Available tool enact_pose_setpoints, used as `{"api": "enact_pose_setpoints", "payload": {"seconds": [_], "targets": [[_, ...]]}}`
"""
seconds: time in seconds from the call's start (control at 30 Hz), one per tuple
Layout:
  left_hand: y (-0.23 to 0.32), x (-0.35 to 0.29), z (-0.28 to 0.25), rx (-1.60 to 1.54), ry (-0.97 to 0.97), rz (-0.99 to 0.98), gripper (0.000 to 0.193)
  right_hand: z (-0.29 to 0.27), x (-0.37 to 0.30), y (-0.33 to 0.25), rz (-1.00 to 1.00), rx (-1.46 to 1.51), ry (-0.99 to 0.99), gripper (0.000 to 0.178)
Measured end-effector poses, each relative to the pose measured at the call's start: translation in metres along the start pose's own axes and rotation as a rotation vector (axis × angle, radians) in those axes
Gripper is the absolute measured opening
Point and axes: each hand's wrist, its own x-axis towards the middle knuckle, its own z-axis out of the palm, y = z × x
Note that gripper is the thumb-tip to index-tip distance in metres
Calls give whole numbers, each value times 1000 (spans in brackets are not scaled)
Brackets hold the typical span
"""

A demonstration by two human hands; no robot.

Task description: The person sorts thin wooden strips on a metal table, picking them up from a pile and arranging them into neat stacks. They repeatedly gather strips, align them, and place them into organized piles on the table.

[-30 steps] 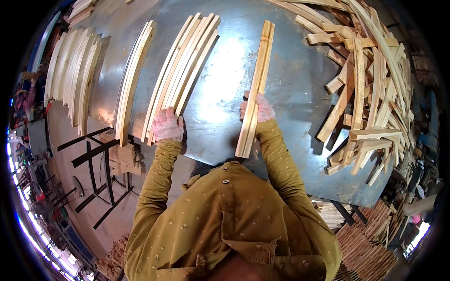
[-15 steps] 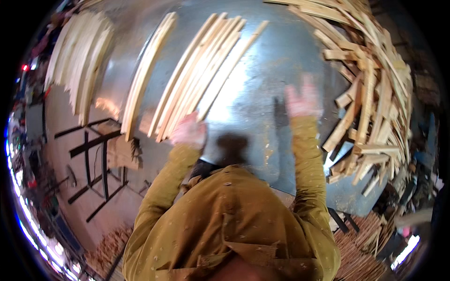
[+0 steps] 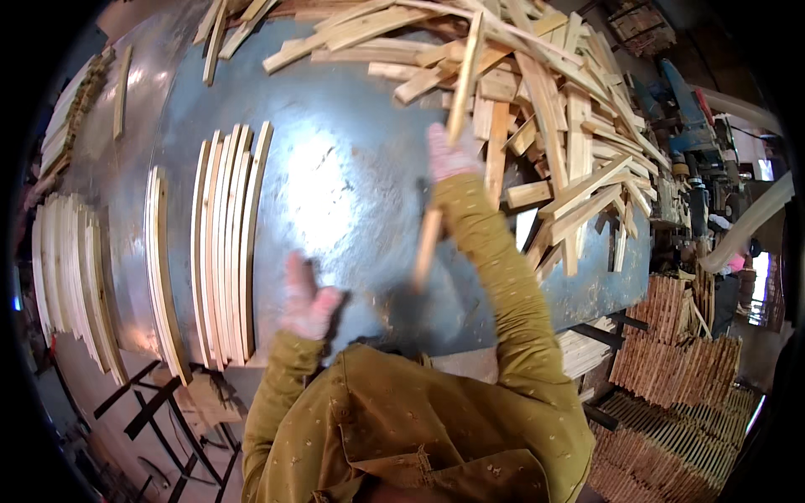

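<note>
My right hand (image 3: pixel 453 158) is closed around a thin wooden strip (image 3: pixel 463 84) at the near edge of a loose pile. One end of the strip points away from me and the other hangs back past my wrist, slightly blurred. My left hand (image 3: pixel 308 300) is over the metal tabletop (image 3: pixel 369 260), thumb and fingers apart, holding nothing. To its left lies a row of several strips (image 3: pixel 225 251) set side by side. Farther left are a narrow bundle of strips (image 3: pixel 161 268) and a wider row of strips (image 3: pixel 71 277).
A jumbled pile of wooden strips (image 3: pixel 537 75) covers the far right of the table. Stacked wood (image 3: pixel 671 360) stands beyond the table's right end, near blue machinery (image 3: pixel 683 109). A dark metal frame (image 3: pixel 176 427) stands at the lower left.
The view has swung right. My right hand, empty and blurred before, now has a strip from the pile. My left hand has come away from the row of strips and opened.
</note>
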Motion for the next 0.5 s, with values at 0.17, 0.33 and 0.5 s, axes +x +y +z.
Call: {"api": "enact_pose_setpoints", "payload": {"seconds": [0.17, 0.33, 0.5], "targets": [[37, 62, 110, -207, -374, -120, 68, 37, 50, -18, -529, -199, 178, 87], [56, 70, 75, -513, -313, -309, 66, -74, 227, -28, -789, -615, 284, 82], [43, 90, 39, -771, -303, -322, 91, -46, 271, -11, -428, -1161, 31, 82]]}}
